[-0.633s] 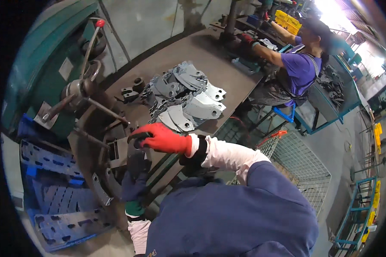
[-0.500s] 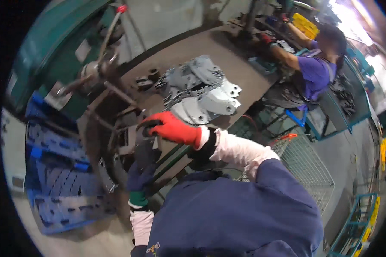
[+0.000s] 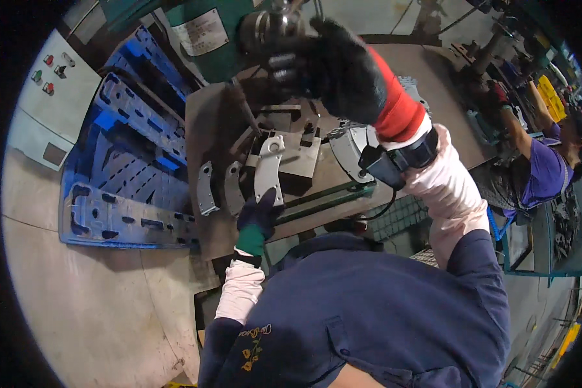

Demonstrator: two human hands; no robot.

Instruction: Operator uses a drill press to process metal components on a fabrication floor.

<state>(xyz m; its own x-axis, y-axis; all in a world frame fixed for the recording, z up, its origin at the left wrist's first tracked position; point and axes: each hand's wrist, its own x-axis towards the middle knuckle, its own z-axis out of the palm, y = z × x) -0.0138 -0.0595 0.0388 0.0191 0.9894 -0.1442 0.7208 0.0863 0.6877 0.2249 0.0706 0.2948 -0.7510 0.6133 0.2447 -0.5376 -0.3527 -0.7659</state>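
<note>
Black-gloved right hand [image 3: 343, 68] clenched around half-hidden machine lever [image 3: 271, 29], left hand [image 3: 258, 213] gripping grey metal plate [image 3: 268, 169], fingers obscured

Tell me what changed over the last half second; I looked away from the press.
The right hand rose from the fixture to grip the machine's lever handle overhead. The left hand remains low, holding the flat metal bracket on the fixture block. The blue pallet is unchanged.

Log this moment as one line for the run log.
left hand: holds plate on fixture | right hand: grips press handle
</note>
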